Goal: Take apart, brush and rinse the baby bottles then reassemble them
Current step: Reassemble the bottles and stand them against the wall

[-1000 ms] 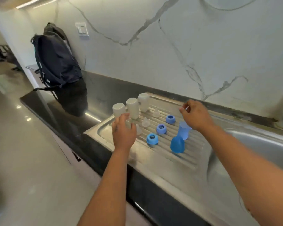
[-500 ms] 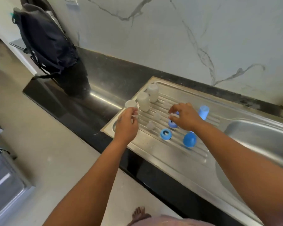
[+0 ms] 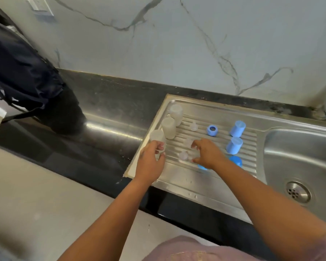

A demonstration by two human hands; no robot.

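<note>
Three clear baby bottles [image 3: 168,127] stand upside down in a row at the far-left edge of the steel draining board [image 3: 177,178]; the left hand [image 3: 151,161] curls around the nearest one, while the right hand [image 3: 207,154] reaches with loosely spread fingers, holding nothing, over a clear teat [image 3: 183,155] just right of that bottle. Blue caps [image 3: 237,129] stand further right, near the sink basin [image 3: 299,157]. The wet, ribbed board could likely let a nudged bottle topple onto the black table [image 3: 102,147], or the small teat slip aside.

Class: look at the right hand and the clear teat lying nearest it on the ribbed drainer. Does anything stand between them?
Nothing visible does. The right hand hovers with spread fingers just right of the clear teat, with only bare drainer ribs between them. The blue ring lies under the hand, not in the gap.
</note>
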